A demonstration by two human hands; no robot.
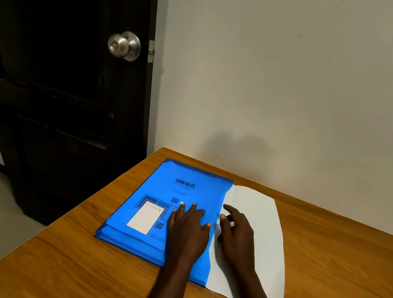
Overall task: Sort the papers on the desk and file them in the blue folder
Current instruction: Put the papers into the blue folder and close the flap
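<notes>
Head view: blue folder [186,173] hides left edge of white papers [266,240].

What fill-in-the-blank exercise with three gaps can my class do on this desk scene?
1. The folder under the left hand is coloured ____.
2. The right hand touches a white paper that sticks out on the folder's ____ side.
3. The dark door has a round silver ____.
Missing words: blue; right; knob.
</notes>
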